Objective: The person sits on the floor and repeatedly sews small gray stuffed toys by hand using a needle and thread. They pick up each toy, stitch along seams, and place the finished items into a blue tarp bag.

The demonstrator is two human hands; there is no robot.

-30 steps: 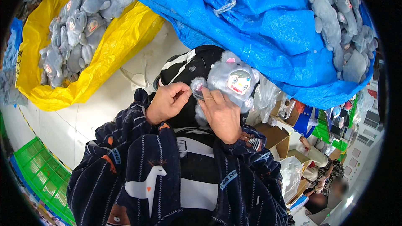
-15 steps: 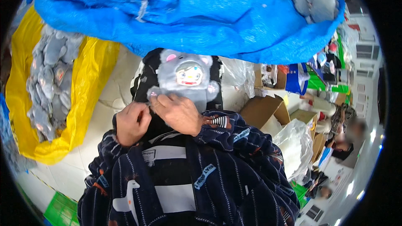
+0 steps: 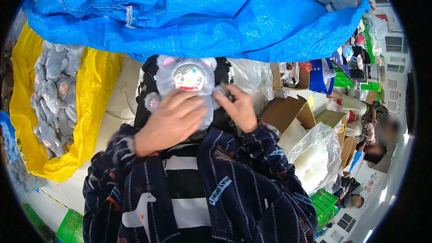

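**Grey plush doll held in both hands**

We see a grey plush doll (image 3: 186, 85) held upright in front of the person's chest, its painted face turned toward the camera and its pink-lined ears at the top. The left hand (image 3: 173, 121) lies flat across the doll's body, fingers spread and pressed against the fur, covering most of the lower half. The right hand (image 3: 238, 108) sits at the doll's right side, its fingertips (image 3: 223, 100) drawn together and pinching the doll's small arm. Both forearms come up in a dark striped sleeve (image 3: 252, 166).

Behind the doll we find a black bag (image 3: 148, 90) resting on the pale floor. Above it hangs a big blue sack (image 3: 193, 13), with more grey plush toys showing at its upper right edge. To the left stands a yellow sack (image 3: 96, 94) filled with the same grey toys. To the right we see open cardboard boxes (image 3: 288, 112) and a clear plastic bag of white stuffing (image 3: 312, 157).
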